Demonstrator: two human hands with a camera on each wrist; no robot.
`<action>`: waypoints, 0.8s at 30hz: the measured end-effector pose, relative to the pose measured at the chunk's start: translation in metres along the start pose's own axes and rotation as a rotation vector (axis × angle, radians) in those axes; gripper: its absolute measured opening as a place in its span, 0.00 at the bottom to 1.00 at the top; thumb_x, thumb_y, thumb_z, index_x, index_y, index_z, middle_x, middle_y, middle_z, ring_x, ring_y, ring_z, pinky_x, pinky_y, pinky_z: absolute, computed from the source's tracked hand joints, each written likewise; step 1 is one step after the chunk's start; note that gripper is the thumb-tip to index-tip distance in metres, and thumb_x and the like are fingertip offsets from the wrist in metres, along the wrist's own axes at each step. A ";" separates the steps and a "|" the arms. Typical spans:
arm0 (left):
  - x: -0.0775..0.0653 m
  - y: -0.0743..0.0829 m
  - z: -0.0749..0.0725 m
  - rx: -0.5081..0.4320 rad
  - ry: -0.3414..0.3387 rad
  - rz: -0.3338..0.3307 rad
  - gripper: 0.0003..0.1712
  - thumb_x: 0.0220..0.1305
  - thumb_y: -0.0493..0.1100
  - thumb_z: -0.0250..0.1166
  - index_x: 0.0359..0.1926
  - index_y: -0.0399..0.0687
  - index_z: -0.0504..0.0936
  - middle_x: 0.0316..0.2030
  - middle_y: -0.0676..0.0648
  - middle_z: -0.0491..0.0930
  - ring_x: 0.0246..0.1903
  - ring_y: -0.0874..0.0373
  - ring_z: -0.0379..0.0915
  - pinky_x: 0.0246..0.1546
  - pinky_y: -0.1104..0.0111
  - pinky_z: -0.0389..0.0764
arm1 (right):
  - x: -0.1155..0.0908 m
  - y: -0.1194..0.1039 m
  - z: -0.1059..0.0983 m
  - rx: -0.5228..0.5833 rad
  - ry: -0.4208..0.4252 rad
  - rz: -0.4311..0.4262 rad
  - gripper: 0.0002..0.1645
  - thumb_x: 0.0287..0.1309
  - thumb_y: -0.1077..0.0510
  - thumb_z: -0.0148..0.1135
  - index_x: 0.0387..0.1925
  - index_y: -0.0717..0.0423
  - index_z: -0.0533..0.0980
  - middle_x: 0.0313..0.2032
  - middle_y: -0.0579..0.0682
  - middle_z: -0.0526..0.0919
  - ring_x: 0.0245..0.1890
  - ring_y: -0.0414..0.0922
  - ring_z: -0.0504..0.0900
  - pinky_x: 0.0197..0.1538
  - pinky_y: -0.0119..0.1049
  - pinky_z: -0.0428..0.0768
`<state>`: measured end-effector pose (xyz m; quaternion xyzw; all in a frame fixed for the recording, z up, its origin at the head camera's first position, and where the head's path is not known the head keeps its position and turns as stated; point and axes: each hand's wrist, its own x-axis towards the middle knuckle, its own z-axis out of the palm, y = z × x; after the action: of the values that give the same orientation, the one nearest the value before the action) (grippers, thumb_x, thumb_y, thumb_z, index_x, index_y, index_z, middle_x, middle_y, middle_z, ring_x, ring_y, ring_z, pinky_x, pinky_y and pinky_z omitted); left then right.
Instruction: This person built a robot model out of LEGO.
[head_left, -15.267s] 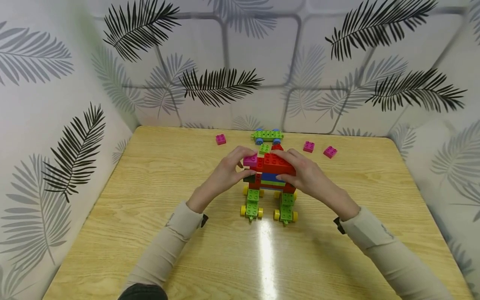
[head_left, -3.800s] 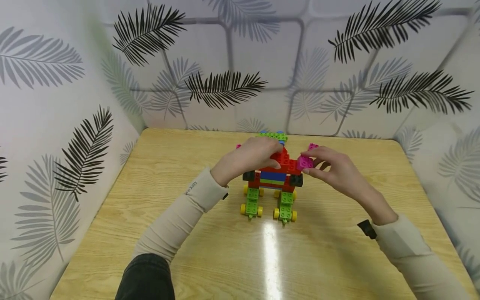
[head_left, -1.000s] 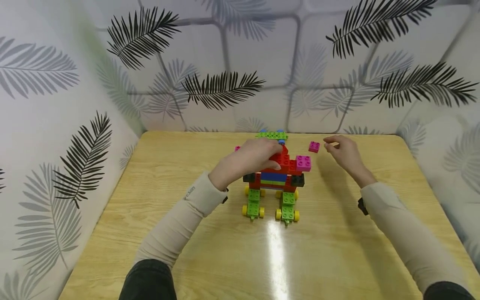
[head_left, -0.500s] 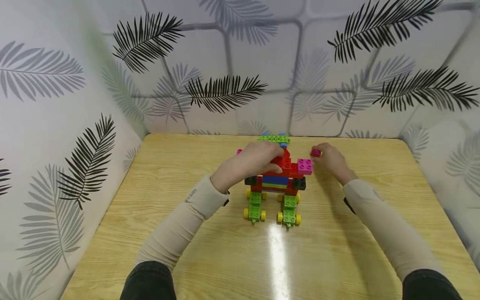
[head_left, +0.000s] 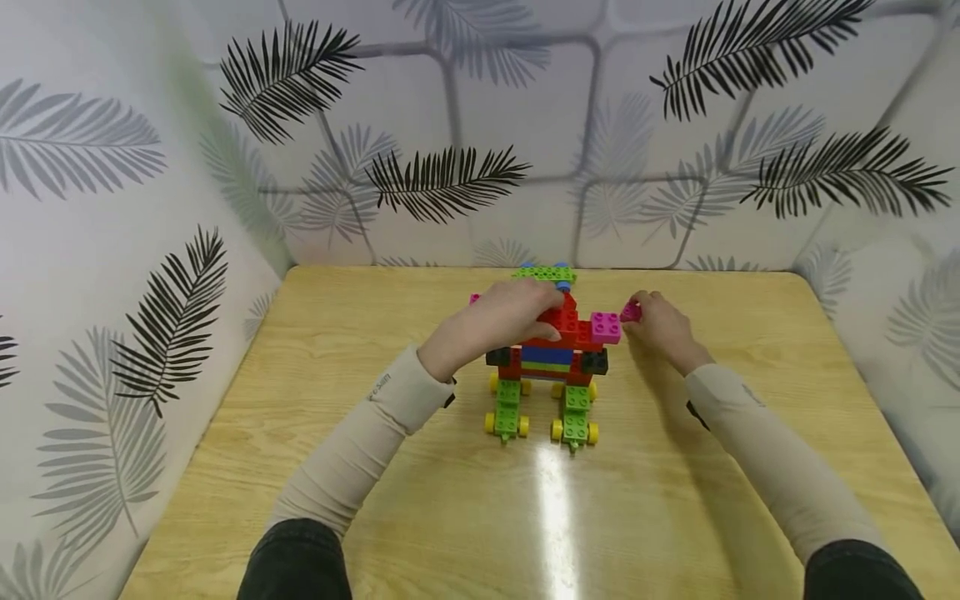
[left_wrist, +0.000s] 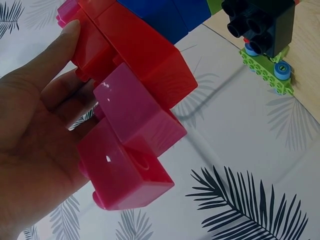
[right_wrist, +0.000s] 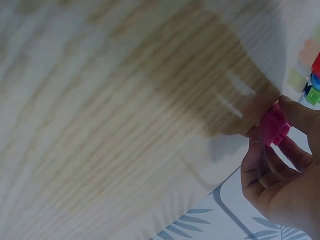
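In the head view, a brick figure stands upright, with red bricks (head_left: 573,333) above a blue band and two green legs (head_left: 507,408) on yellow wheels. Behind its upper part is my left hand (head_left: 491,321), which grips the red bricks at the top. The left wrist view shows thumb and fingers around red brick (left_wrist: 92,42), with two stacked pink bricks (left_wrist: 132,107) beside the palm. A pink brick (head_left: 606,327) sticks out at the figure's right side. Just right of it, my right hand (head_left: 663,329) pinches another pink brick (right_wrist: 274,125) between thumb and fingers.
A flat green base with blue wheels (head_left: 546,272) lies behind the figure at the table's back edge. Black bricks (head_left: 595,362) jut from the figure's sides. A leaf-patterned wall (head_left: 517,208) rises behind the wooden table (head_left: 360,333).
My right hand has let go of the pink brick on the figure's right side. It has picked up the loose pink brick from the table. My left hand keeps its grip.
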<state>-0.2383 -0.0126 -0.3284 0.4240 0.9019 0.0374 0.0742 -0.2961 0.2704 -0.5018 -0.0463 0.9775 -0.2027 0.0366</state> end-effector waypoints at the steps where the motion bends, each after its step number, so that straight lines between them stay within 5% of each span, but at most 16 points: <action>1: 0.000 0.000 0.000 0.001 0.003 -0.002 0.14 0.63 0.52 0.65 0.38 0.48 0.77 0.33 0.52 0.73 0.32 0.59 0.65 0.29 0.71 0.64 | -0.001 0.000 0.000 0.014 0.003 -0.004 0.26 0.63 0.57 0.62 0.55 0.68 0.67 0.45 0.65 0.73 0.44 0.60 0.75 0.44 0.57 0.76; 10: -0.001 0.000 -0.001 -0.008 0.005 -0.008 0.13 0.63 0.52 0.65 0.37 0.47 0.77 0.33 0.52 0.73 0.32 0.58 0.66 0.30 0.70 0.65 | -0.014 -0.006 -0.004 0.126 0.069 -0.059 0.24 0.61 0.61 0.63 0.55 0.70 0.70 0.44 0.65 0.75 0.42 0.60 0.77 0.43 0.54 0.77; 17: 0.000 0.000 -0.001 -0.014 0.004 -0.007 0.14 0.63 0.52 0.65 0.38 0.47 0.77 0.33 0.52 0.73 0.32 0.58 0.66 0.30 0.70 0.66 | -0.043 -0.034 -0.044 0.340 0.154 -0.146 0.28 0.62 0.55 0.64 0.60 0.65 0.72 0.50 0.64 0.74 0.44 0.61 0.80 0.41 0.51 0.81; 24: 0.000 0.000 -0.002 -0.014 0.004 -0.007 0.14 0.63 0.52 0.65 0.38 0.47 0.77 0.33 0.51 0.74 0.32 0.58 0.66 0.30 0.70 0.66 | -0.087 -0.068 -0.091 0.529 0.178 -0.130 0.31 0.59 0.46 0.66 0.62 0.51 0.72 0.53 0.51 0.75 0.46 0.47 0.82 0.41 0.25 0.78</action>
<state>-0.2383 -0.0124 -0.3267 0.4204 0.9031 0.0443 0.0756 -0.2128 0.2537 -0.3866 -0.0796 0.8850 -0.4558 -0.0514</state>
